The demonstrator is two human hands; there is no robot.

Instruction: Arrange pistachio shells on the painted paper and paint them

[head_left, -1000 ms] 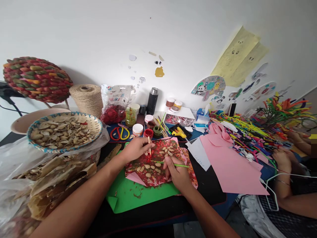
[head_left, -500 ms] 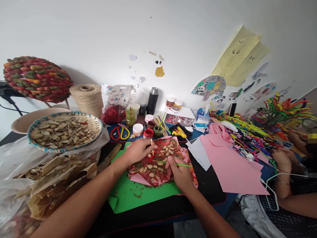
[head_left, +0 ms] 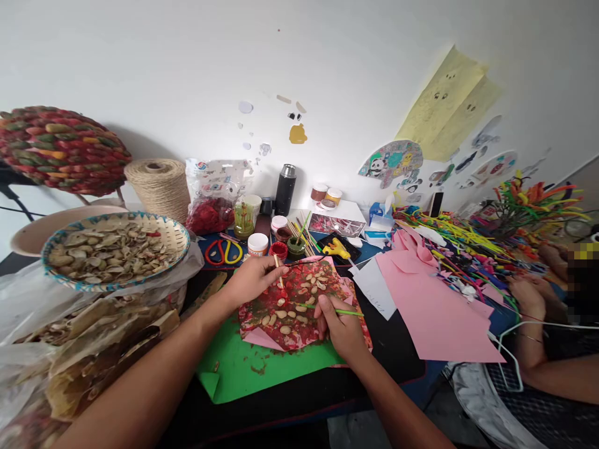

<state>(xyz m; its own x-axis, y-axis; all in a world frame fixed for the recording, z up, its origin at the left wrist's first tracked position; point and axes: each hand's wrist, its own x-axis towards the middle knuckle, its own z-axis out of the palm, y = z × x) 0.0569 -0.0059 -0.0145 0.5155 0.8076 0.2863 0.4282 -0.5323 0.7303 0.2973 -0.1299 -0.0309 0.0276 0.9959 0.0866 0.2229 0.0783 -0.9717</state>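
Between the thumb and fingers of my left hand [head_left: 255,279] is a pale wooden stick [head_left: 279,272], its lower end over a peanut [head_left: 281,302] partly covered in red paint. My right hand [head_left: 340,324] grips a thin green-handled paintbrush [head_left: 349,312] with its tip pointing left, close to that peanut. Several plain peanuts [head_left: 285,330] lie on the paint-smeared pink paper [head_left: 262,338] beneath both hands. Under it is a green sheet [head_left: 234,374]. An open jar of red paint [head_left: 278,251] stands just beyond my left hand.
A basket of peanut shells [head_left: 180,240] stands left, near a twine spool [head_left: 156,187]. Scissors [head_left: 223,252], a green paint jar [head_left: 296,248] and a yellow glue gun [head_left: 337,249] lie behind the paper. Pink sheets [head_left: 435,305] and another person's arm [head_left: 531,337] are at right.
The view has shifted slightly, so most things sit a little further left. The stick in my left hand has tilted. My right hand stays in nearly the same spot with the paintbrush.
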